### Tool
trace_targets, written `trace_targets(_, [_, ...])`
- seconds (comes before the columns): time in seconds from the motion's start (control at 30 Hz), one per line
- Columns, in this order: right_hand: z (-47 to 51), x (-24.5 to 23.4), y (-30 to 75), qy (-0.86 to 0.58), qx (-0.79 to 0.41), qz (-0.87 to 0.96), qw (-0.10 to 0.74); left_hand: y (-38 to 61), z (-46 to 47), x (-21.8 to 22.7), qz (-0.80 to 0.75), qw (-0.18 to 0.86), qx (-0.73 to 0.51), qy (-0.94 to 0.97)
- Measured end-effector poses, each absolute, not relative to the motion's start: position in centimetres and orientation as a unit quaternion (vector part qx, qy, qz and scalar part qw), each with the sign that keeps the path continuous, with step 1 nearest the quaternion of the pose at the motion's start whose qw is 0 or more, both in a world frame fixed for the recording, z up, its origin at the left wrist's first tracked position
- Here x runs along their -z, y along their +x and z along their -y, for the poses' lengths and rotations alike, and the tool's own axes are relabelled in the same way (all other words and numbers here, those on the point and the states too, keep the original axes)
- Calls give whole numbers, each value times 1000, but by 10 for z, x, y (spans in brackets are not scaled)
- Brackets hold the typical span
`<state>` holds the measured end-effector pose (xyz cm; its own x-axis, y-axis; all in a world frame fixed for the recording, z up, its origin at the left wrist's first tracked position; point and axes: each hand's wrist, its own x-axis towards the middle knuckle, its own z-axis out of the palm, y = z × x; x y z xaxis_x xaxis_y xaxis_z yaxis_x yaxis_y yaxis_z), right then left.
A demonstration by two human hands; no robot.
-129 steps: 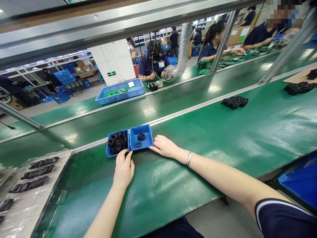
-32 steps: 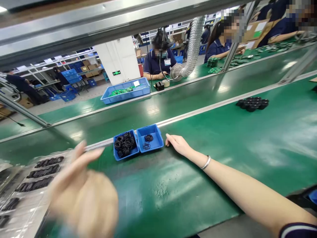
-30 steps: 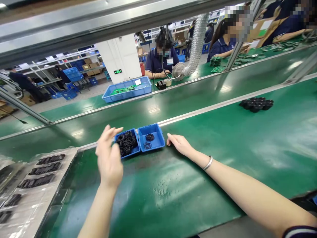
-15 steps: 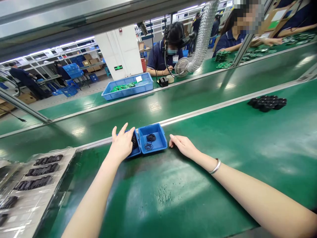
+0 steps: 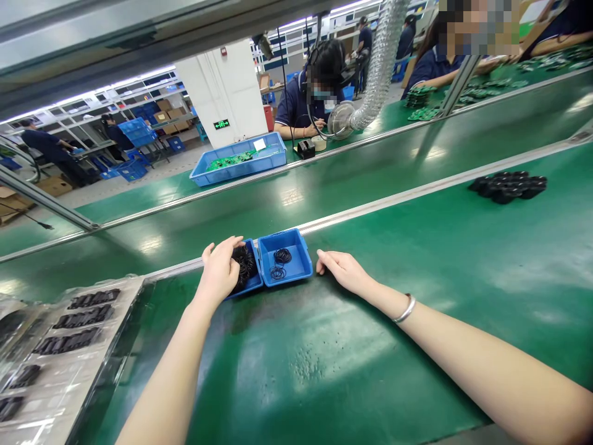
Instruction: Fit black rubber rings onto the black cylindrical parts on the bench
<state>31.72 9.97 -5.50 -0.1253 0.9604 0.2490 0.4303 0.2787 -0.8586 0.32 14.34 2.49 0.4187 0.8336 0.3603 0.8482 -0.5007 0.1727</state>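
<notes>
My left hand (image 5: 217, 272) is over the left blue bin (image 5: 254, 285), its fingers apart and partly stretched across the rim. A tangled heap of thin black rings (image 5: 245, 267) lies in that bin, partly covered by the hand. Touching it on the right is a second blue bin (image 5: 296, 272), which holds a smaller bunch of black rings (image 5: 281, 256). Just right of this bin, my right hand (image 5: 343, 271) rests on the green tabletop with fingers curled closed. Whether anything is inside those fingers is hidden.
Black moulded parts (image 5: 507, 186) stand clustered at the right. At the left, a plastic-covered tray (image 5: 92, 358) carries rows of black parts. Past a metal rail (image 5: 370, 209), a large blue crate (image 5: 241, 172) holds green boards. A co-worker (image 5: 296, 102) sits opposite, beside a flexible duct (image 5: 377, 80).
My left hand has shifted slightly left and down, its fingers less raised, and more of the black ring heap shows. My right hand has stayed in place.
</notes>
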Motion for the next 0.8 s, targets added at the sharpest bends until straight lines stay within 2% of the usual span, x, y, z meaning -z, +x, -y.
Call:
trace_targets(0.27, [-101,58,318,-513,-313,682,417,10,-137,-22,467,46,130,-874])
trace_targets(0.57, [-100,55,318,-513,-300,690,413,2,-122,-16,456,55,123,-879])
trace_targets(0.8, [-95,53,311,-483,-239,746,392,13,-103,-2,449,80,149,-877])
